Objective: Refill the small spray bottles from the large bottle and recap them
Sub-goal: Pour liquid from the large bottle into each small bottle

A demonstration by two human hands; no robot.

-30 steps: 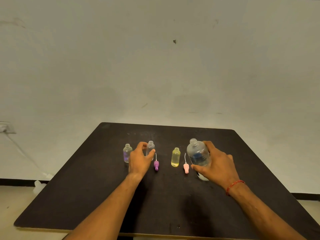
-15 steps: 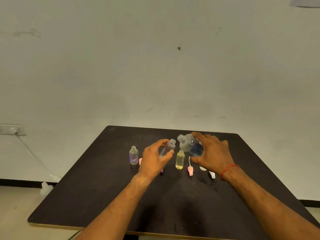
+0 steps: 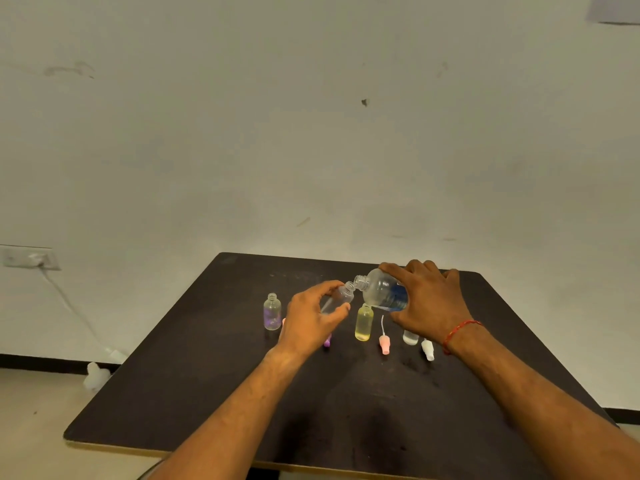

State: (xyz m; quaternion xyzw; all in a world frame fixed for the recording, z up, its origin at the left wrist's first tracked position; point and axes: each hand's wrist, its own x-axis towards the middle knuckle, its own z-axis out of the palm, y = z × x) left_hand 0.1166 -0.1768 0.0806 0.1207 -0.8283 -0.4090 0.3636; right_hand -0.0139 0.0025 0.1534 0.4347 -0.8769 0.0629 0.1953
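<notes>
The large bottle [image 3: 382, 291] is in your right hand [image 3: 429, 299], lifted above the table [image 3: 207, 393] and tipped to the left, so its open neck points at the small clear bottle [image 3: 337, 299]. Your right fingers curl over its top and your thumb sits under its body, with a blue label showing between them. Your left hand [image 3: 308, 322] grips the small clear bottle between thumb and curled fingers, tilted with its open mouth up and to the right. The 2 mouths are just beside each other, nearly touching. I cannot tell whether any liquid is passing.

Below the large bottle's neck, the yellow bottle [image 3: 363, 322] stands upright and uncapped on the table. Left of your left hand, the purple-tinted bottle [image 3: 272, 311] also stands upright and uncapped. A purple spray cap [image 3: 327, 341] shows at the heel of your left hand, mostly hidden.

The pink spray cap [image 3: 384, 344] lies right of the yellow bottle, its thin tube pointing away from you. Another clear bottle [image 3: 410, 337] stands partly hidden behind your right hand. The white spray cap [image 3: 428, 349] lies just beside it, nearer to you.

A red thread band [image 3: 460, 332] circles your right wrist. On the pale wall at the left, a socket [image 3: 27, 258] has a white cable running down to the floor. A white object [image 3: 97, 375] sits on the floor near the table's left edge.
</notes>
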